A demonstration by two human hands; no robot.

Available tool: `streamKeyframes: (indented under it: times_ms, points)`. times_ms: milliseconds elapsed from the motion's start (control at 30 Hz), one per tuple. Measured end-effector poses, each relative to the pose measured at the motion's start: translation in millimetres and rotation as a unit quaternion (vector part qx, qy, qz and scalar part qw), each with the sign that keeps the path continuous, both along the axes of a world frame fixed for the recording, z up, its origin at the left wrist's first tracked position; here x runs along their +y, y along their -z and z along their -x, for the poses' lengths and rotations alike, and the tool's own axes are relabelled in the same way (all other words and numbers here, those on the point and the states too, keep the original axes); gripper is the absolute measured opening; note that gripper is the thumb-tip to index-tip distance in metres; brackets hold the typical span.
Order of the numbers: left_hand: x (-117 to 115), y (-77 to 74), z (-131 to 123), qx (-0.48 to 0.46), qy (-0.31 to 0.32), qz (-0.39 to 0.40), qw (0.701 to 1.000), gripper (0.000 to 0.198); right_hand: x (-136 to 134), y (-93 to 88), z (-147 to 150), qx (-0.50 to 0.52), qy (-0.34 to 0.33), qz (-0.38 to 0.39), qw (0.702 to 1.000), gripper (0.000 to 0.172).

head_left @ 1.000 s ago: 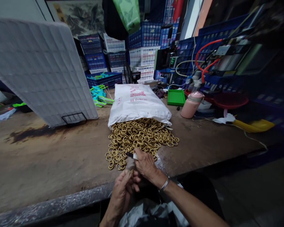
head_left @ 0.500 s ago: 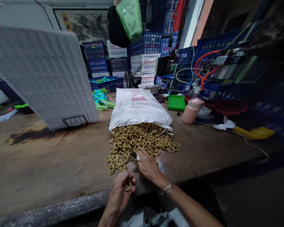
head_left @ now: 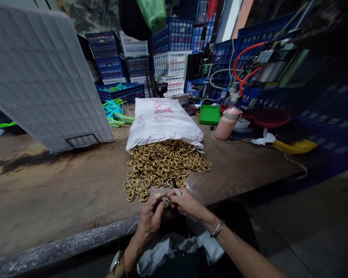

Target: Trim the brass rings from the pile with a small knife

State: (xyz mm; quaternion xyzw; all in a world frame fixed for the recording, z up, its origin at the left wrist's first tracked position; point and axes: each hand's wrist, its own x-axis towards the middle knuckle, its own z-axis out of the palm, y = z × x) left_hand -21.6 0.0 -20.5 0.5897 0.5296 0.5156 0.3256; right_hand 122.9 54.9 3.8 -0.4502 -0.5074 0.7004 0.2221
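Note:
Many gold-coloured rings point(head_left: 159, 162) spill from the mouth of a white sack point(head_left: 162, 123) with red print onto the brown table. At the table's front edge my left hand point(head_left: 152, 214) is closed, its fingertips pinched near a ring; what exactly it holds is hidden. Close beside it on the right, my right hand point(head_left: 184, 202) grips a small tool point(head_left: 176, 188) with a pale handle and a dark tip pointing at the pile. A ring point(head_left: 168, 199) shows at the fingertips, between the two hands.
A quilted white panel point(head_left: 46, 77) stands on the left. Right of the sack are a green tray point(head_left: 209, 114), a pink bottle point(head_left: 227, 122), a red dish point(head_left: 271, 117) and a yellow scoop point(head_left: 297, 146). Stacked crates point(head_left: 172, 63) rise behind.
My right hand has drawn back from the ring pile to meet my left hand, with the tool still in it. My left hand has turned over. The camera view has shifted.

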Motion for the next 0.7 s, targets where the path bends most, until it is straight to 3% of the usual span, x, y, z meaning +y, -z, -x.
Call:
streamKeyframes:
  times_ms: [100, 233, 300, 400, 500, 700]
  points:
    - [-2.0, -2.6, -0.8, 0.028, 0.011, -0.013, 0.999, 0.023, -3.3, -3.6, 0.7, 0.012, -0.007, 0.03, 0.999, 0.015]
    - [-3.1, -9.8, -1.7, 0.04, 0.018, 0.01, 0.999, 0.018, -3.9, -3.4, 1.8, 0.004, -0.013, 0.016, 1.0, 0.015]
    - [-2.9, -11.4, -1.6, 0.048, -0.004, 0.017, 0.999, 0.016, -3.8, -2.4, 1.5, -0.015, -0.01, -0.022, 1.0, 0.02]
    - [-2.4, -11.5, -1.7, 0.05, -0.03, 0.027, 0.998, 0.015, -4.1, -3.0, 2.4, -0.06, -0.002, -0.152, 0.987, 0.024]
    - [-2.2, -13.6, -3.2, -0.002, -0.012, 0.057, 0.998, 0.016, -4.9, -4.8, 6.7, -0.111, 0.009, -0.247, 0.963, 0.022]
    - [-4.2, -26.5, -6.9, -0.175, 0.037, 0.209, 0.961, 0.036, -5.6, -1.8, 13.6, -0.123, 0.015, -0.244, 0.962, 0.022]
